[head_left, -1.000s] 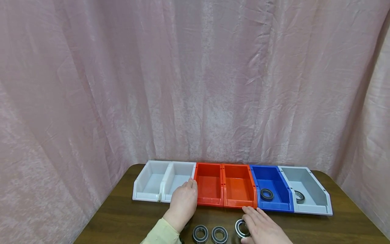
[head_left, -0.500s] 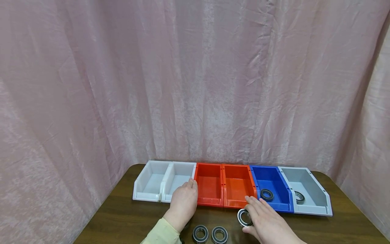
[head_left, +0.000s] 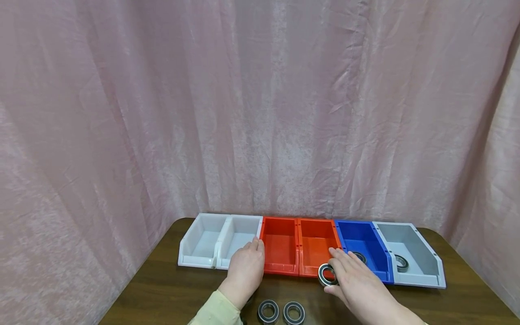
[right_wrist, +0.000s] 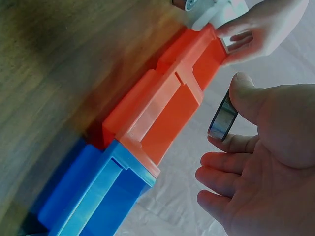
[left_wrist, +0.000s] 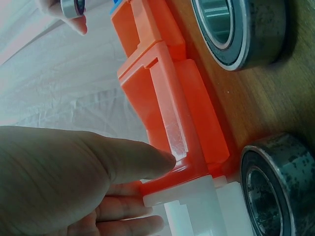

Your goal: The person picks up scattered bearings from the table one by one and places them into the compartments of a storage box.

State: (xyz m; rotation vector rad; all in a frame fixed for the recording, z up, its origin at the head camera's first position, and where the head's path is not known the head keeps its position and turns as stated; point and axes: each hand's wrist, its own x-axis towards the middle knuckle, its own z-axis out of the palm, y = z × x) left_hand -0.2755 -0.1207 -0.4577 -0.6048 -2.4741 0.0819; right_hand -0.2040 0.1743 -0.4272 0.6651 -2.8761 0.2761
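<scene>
My right hand (head_left: 357,280) pinches a ball bearing (head_left: 322,276) between thumb and index finger, holding it at the front of the right-hand red bin (head_left: 319,269). Seen from the right wrist, the bearing (right_wrist: 224,118) is edge-on, and the other fingers extend loosely below it. My left hand (head_left: 246,267) is at the front of the left red bin (head_left: 279,267) and the neighbouring white bin (head_left: 239,225), holding nothing. Its thumb (left_wrist: 142,160) overlaps the red front lip in the left wrist view, fingers relaxed.
Two more bearings lie on the wooden table: one bearing (head_left: 261,312) beside another bearing (head_left: 286,313). A dark ring shows partly behind the left wrist. The blue bin (head_left: 353,230) and grey bin (head_left: 422,277) each hold a bearing. A pink curtain (head_left: 260,113) hangs behind.
My right hand has lifted the bearing from near the table and moved it forward to the red bin's front. The left hand stays in place.
</scene>
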